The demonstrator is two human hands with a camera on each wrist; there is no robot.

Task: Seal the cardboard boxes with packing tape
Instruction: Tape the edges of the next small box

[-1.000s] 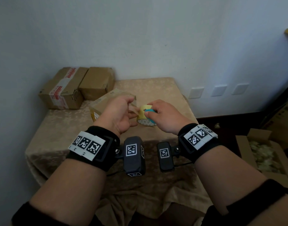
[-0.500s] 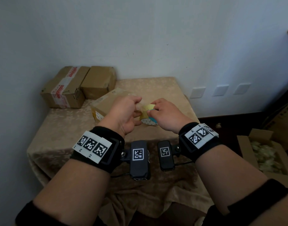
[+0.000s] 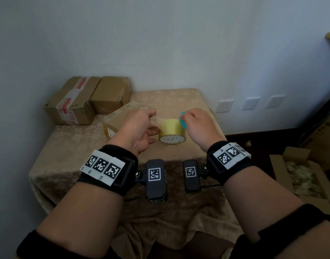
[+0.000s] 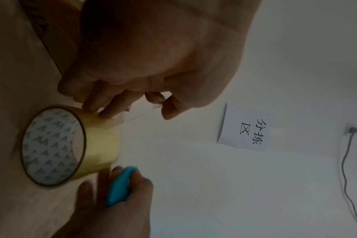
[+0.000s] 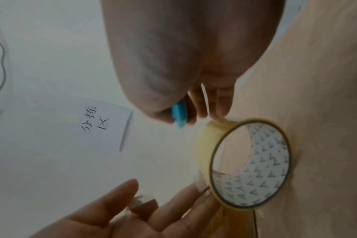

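A yellowish roll of packing tape (image 3: 172,130) hangs between my two hands over the table. My left hand (image 3: 148,117) pinches the loose tape end (image 4: 156,103) between thumb and forefinger, and a short clear strip runs from there back to the roll (image 4: 75,145); its other fingers touch the roll's side. My right hand (image 3: 191,117) grips a small blue cutter (image 3: 182,121) and has fingertips on the roll (image 5: 245,162). A plain cardboard box (image 3: 117,119) lies just behind my left hand, partly hidden by it.
Two more cardboard boxes (image 3: 72,103) (image 3: 111,94) stand at the table's back left against the wall. A beige cloth covers the table (image 3: 70,146). On the floor at the right stands an open box with filler (image 3: 302,176). A paper sign (image 4: 247,128) hangs on the wall.
My hands have drawn apart from a tight huddle around the roll. The left hand has peeled a short strip of tape off, and the roll now shows plainly between them.
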